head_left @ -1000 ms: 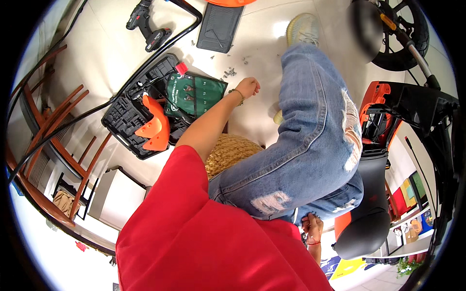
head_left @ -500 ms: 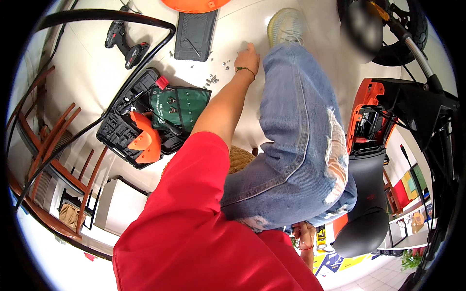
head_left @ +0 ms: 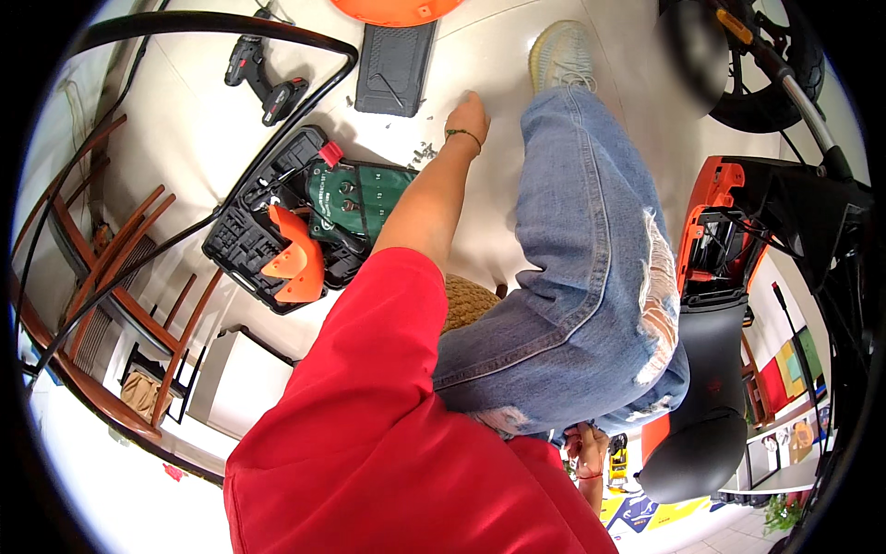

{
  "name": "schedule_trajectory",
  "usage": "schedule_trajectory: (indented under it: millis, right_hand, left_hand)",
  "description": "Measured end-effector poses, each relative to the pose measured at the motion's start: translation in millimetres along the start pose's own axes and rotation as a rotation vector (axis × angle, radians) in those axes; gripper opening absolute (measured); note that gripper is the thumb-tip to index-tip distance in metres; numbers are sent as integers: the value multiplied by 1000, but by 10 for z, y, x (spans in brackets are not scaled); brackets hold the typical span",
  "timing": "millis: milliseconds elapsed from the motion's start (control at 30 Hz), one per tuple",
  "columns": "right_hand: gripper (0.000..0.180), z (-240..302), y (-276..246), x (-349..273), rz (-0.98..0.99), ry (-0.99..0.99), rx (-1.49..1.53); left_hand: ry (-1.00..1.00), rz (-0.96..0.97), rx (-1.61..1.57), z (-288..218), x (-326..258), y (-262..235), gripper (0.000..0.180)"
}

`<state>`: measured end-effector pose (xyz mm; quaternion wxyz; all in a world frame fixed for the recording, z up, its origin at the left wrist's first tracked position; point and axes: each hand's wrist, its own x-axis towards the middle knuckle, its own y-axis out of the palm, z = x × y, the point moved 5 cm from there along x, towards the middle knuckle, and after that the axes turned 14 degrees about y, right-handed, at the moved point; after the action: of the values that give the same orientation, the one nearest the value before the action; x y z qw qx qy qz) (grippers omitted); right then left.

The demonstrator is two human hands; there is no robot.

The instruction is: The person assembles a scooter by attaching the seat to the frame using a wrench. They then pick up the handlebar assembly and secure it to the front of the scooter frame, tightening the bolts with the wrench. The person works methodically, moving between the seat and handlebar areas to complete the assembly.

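My left hand [head_left: 468, 114], with a green cord at its wrist, reaches down over the pale floor beside my shoe. Its fingers look curled under; what they may hold is hidden. Several small metal screws [head_left: 424, 152] lie scattered to the left of that hand. Just beyond them is a black rectangular tray [head_left: 392, 60] with a bent hex key [head_left: 390, 89] on it. Low on the right, partly covered by my jeans, my right hand [head_left: 588, 451] has bent, closed fingers near my leg. I cannot make out what is in it.
An open black tool case [head_left: 242, 242] holds a green tool pouch [head_left: 378, 189] and an orange curved panel [head_left: 297, 263]. A cordless drill [head_left: 263, 78] lies farther left. An orange-and-black scooter [head_left: 715, 240] stands at the right. A black curved tube [head_left: 346, 69] crosses the left side.
My left hand has moved left over the floor, closer to the screws and tray, its fingers drawn in more. The whole view has shifted slightly. My right hand stays beside my leg.
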<state>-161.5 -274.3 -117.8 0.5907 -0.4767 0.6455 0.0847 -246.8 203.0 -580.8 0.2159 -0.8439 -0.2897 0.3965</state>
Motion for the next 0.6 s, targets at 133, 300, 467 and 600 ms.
schedule_trajectory:
  millis: [133,300,467,600]
  right_hand:
    - [37,24,14,14,21,-1,7]
    - [36,62,33,-2,26,-19,-10]
    - [37,89,65,-23,38,-39,-18]
    - [38,95,44,1,-12,-48,-60]
  left_hand:
    - [1,-104,-166,142,-104,-43,18]
    - [-225,211,-1375,-175,-379,12,11]
    - [-202,654,-1968,-1085,-1203,-292,8]
    - [-282,346,-1995,-1246,-1346,-288,9]
